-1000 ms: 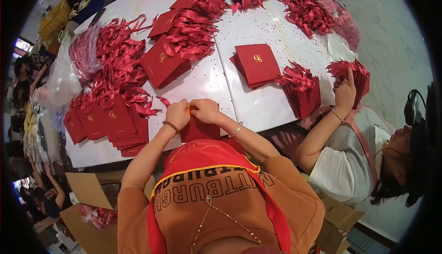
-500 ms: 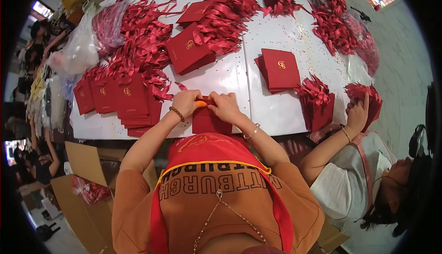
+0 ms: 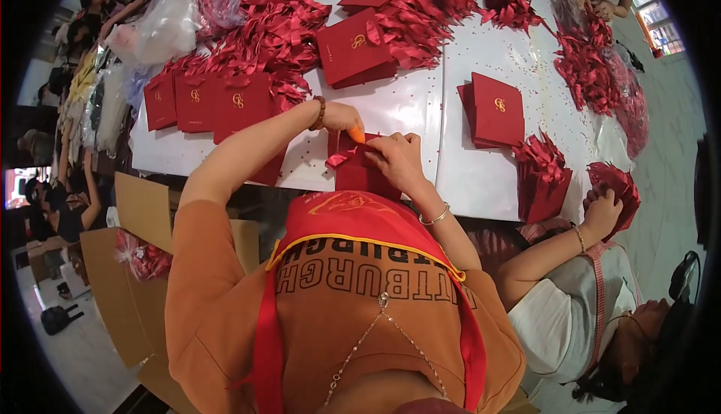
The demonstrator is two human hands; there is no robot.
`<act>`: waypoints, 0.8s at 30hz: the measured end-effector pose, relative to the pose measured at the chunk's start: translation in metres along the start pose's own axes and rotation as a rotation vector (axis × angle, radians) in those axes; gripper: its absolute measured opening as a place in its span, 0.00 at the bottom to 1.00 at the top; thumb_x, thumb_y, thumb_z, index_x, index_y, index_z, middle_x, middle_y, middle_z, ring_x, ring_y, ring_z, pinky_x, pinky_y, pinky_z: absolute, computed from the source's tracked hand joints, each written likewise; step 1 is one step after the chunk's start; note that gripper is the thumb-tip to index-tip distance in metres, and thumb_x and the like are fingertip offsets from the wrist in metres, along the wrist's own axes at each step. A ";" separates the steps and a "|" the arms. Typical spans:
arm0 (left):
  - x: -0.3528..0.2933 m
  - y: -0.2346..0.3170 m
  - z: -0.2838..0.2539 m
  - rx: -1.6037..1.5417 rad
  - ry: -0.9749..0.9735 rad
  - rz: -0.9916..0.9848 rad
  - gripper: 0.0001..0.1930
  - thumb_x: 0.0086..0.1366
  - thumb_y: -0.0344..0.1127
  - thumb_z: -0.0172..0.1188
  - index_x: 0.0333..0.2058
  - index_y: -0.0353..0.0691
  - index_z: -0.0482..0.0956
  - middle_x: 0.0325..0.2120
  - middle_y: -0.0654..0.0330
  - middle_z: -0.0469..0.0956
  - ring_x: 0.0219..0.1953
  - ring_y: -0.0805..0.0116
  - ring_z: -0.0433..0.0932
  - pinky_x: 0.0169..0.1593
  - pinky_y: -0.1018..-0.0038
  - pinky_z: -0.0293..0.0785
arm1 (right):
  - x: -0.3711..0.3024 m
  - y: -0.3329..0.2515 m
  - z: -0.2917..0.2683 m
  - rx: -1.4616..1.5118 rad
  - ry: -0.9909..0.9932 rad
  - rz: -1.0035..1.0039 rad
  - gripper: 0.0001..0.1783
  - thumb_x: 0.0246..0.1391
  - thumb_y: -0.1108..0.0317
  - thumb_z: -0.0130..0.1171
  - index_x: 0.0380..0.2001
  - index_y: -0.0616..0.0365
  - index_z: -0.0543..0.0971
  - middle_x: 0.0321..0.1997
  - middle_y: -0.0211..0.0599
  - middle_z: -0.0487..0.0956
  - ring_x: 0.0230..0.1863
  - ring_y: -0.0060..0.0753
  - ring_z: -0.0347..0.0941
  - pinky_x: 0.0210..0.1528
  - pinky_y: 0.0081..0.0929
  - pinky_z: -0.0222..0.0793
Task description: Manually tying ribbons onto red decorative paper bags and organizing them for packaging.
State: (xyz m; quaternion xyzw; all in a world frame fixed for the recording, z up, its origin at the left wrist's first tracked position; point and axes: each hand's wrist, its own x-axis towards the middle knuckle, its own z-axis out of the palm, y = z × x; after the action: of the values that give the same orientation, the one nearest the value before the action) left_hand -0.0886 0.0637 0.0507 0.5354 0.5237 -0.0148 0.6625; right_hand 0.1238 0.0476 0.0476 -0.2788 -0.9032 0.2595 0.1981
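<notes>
- Red bag (image 3: 366,181): lies at the near edge of the white table (image 3: 420,99), right by the red apron (image 3: 345,217).
- Left hand (image 3: 342,117): over the table's near side, at the bag's upper end, fingers curled in; orange cover (image 3: 357,135) at the fingertips. Cannot tell whether it pinches anything.
- Right hand (image 3: 402,159): fingers bent, touching the bag's upper part. Firm grip or light rest: not clear.
- Ribbon (image 3: 342,159): folded on the bag, below the left hand.
- Table's left end: bag stack (image 3: 238,102), with ribbon pile (image 3: 263,39) beyond. Left forearm overlaps the stack in view; contact not visible.
- Table's near right corner: co-worker's hand (image 3: 603,211) on a bag bundle (image 3: 623,195).
- Risk, judged: uneven pull on the ribbon could twist it or tear the bag's mouth.
- Risk, judged: a leftward elbow swing could spread the stack; pressure toward the apron could slide the bag off the table.
- Risk, judged: specks (image 3: 526,57) scattered on the table could get under a bag and mark it.
</notes>
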 end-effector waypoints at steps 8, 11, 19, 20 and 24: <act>0.021 -0.019 0.015 0.149 0.316 0.173 0.11 0.47 0.39 0.58 0.20 0.35 0.78 0.13 0.63 0.71 0.18 0.74 0.66 0.23 0.74 0.62 | 0.005 -0.002 -0.002 0.029 -0.091 0.021 0.05 0.46 0.65 0.57 0.30 0.47 0.78 0.25 0.28 0.77 0.30 0.30 0.69 0.41 0.32 0.50; 0.028 -0.017 -0.001 0.130 0.788 0.194 0.15 0.49 0.44 0.57 0.24 0.36 0.79 0.20 0.55 0.76 0.26 0.69 0.73 0.30 0.75 0.69 | 0.008 -0.007 -0.007 0.038 -0.126 0.026 0.06 0.46 0.65 0.57 0.30 0.47 0.78 0.26 0.29 0.77 0.29 0.31 0.69 0.41 0.32 0.50; 0.005 -0.041 0.016 0.198 1.072 -0.030 0.15 0.57 0.43 0.52 0.38 0.38 0.70 0.24 0.52 0.75 0.26 0.61 0.76 0.29 0.66 0.71 | 0.002 0.020 0.006 0.058 -0.056 0.180 0.09 0.46 0.64 0.57 0.33 0.52 0.77 0.29 0.31 0.78 0.32 0.33 0.70 0.40 0.33 0.50; 0.000 -0.040 0.025 0.608 1.126 -0.137 0.16 0.58 0.43 0.52 0.38 0.37 0.68 0.26 0.49 0.76 0.28 0.56 0.77 0.30 0.64 0.72 | 0.002 0.022 0.006 0.065 -0.078 0.230 0.09 0.46 0.63 0.57 0.33 0.52 0.77 0.29 0.31 0.78 0.32 0.32 0.70 0.40 0.33 0.50; 0.009 -0.055 0.037 0.643 1.078 -0.209 0.15 0.59 0.41 0.50 0.38 0.34 0.67 0.31 0.45 0.74 0.33 0.49 0.76 0.34 0.59 0.72 | 0.002 0.037 0.023 0.071 0.084 0.221 0.13 0.42 0.64 0.61 0.33 0.54 0.77 0.29 0.36 0.74 0.32 0.37 0.70 0.38 0.34 0.56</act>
State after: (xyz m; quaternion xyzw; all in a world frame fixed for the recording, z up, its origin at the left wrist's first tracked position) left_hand -0.0916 0.0186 0.0013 0.5859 0.8025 0.0359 0.1070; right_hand 0.1255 0.0666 0.0081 -0.3803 -0.8480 0.2994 0.2157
